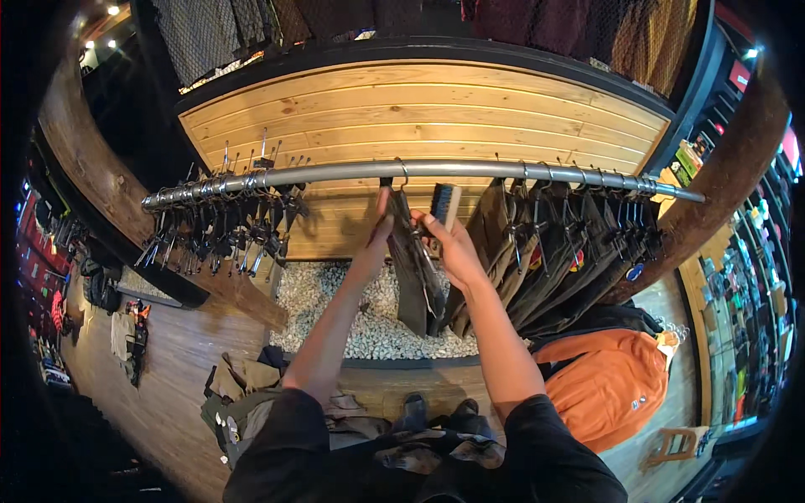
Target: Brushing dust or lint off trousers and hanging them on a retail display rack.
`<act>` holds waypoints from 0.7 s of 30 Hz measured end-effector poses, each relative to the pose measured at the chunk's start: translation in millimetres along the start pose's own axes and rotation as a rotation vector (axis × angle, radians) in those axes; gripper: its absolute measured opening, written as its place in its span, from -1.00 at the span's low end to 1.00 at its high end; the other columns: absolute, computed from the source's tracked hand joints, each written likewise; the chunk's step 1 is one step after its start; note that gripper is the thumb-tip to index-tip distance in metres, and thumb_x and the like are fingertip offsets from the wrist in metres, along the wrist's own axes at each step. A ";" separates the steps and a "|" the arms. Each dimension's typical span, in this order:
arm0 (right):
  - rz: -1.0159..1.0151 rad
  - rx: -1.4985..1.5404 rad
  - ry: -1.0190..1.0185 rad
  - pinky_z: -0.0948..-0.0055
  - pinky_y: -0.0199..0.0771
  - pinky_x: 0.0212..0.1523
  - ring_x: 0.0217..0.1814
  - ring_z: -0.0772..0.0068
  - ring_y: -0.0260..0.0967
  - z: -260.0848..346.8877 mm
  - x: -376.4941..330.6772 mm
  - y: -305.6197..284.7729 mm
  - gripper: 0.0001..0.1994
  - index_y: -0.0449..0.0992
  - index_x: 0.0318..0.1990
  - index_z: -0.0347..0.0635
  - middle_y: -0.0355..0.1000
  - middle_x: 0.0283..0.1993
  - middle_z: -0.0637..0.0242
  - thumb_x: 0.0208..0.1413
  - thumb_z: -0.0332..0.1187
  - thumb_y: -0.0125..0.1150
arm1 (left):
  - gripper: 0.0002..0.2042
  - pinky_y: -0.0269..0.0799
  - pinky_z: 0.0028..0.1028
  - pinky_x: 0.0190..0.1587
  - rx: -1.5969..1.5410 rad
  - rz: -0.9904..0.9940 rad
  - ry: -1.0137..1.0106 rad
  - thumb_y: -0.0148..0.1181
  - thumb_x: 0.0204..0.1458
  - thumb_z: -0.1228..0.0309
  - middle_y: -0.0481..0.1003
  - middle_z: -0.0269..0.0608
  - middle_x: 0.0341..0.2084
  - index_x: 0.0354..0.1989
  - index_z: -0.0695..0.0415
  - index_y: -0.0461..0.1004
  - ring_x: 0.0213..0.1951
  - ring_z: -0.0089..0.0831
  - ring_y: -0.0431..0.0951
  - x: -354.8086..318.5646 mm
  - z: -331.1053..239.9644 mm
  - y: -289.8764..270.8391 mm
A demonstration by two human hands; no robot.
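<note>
A pair of dark olive trousers [412, 289] hangs from a hook on the metal rail, turned nearly edge-on. My left hand [382, 225] grips its left side near the top, with some fingers hidden by the cloth and shade. A brush [446, 207] with a pale wooden back and dark bristles stands upright in my right hand [454, 246], just right of the trousers. The bristles face left, toward the cloth. My right fingers are closed around the brush's lower part, close to the garment.
The metal rail [453, 168] runs between two log posts. Bare clip hangers [226, 226] crowd its left; dark trousers [558, 268] fill its right. White pebbles [319, 306] lie below. Clothes [243, 402] are heaped at left; an orange sweatshirt [605, 390] is at right.
</note>
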State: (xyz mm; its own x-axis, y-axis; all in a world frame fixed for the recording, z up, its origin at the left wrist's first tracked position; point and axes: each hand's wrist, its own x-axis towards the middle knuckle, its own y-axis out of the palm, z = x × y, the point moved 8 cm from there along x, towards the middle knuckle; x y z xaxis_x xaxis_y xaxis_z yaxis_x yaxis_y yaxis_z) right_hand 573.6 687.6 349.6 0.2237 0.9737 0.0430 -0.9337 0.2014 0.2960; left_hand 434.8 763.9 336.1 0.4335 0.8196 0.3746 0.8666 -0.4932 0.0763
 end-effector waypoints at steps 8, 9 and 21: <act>-0.165 -0.029 -0.156 0.53 0.32 -0.03 -0.07 0.60 0.36 20.7 -17.6 -32.3 -0.65 0.45 0.05 -0.25 0.48 -0.09 0.40 0.23 -0.23 0.22 | -0.31 0.07 -0.49 0.22 0.044 0.212 -0.057 -0.32 0.36 0.00 0.25 -0.24 0.11 0.47 0.10 -0.40 0.10 -0.45 0.25 34.2 30.9 82.9; -0.170 -0.029 -0.166 0.52 0.29 0.03 -0.04 0.59 0.35 24.7 -20.9 -36.3 -0.65 0.44 0.05 -0.26 0.46 -0.07 0.41 0.23 -0.22 0.21 | -0.31 0.03 -0.48 0.25 0.071 0.191 -0.030 -0.35 0.36 -0.01 0.22 -0.19 0.15 0.47 0.13 -0.41 0.13 -0.41 0.23 34.4 28.3 88.4; -0.344 -0.209 -0.141 0.62 0.23 -0.36 -0.38 0.70 0.26 56.0 -42.3 -87.3 -0.72 0.51 -0.08 -0.19 0.40 -0.37 0.56 0.22 -0.19 0.22 | -0.39 -0.34 -0.41 0.43 0.063 0.282 0.004 -0.45 0.38 0.09 -0.27 -0.14 0.47 0.46 0.18 -0.33 0.47 -0.34 -0.31 40.7 35.0 152.0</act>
State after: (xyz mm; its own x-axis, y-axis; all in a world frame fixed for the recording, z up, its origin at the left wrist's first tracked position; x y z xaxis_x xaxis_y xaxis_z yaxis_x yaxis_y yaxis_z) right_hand 661.3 622.9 375.4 0.5546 0.8248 0.1101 -0.8313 0.5434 0.1171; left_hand 592.8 732.5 330.7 0.6585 0.6516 0.3765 0.7258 -0.6822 -0.0885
